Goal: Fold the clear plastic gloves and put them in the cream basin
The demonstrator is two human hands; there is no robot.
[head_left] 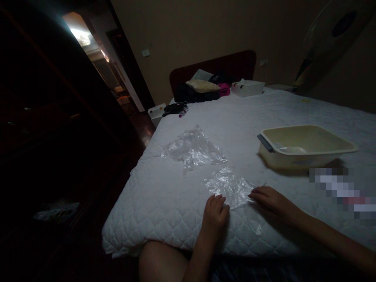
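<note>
A clear, crinkled plastic bag (230,184) lies on the white quilted bed near its front edge. My left hand (216,212) is at the bag's near left edge, its fingers curled closed on the film. At the right edge, my right hand (272,200) pinches the same bag between thumb and fingers. Farther back and to the left, a second, larger clear plastic sheet or bag (195,150) is spread with wrinkles. A small clear scrap (256,227) shows on the quilt below my right hand.
To the right stands a cream plastic tub (302,160) with a grey handle and something clear inside. Clothes and a pillow (202,86) are piled by the dark headboard (235,62), next to a white box (248,88). A fan (337,31) looms at upper right.
</note>
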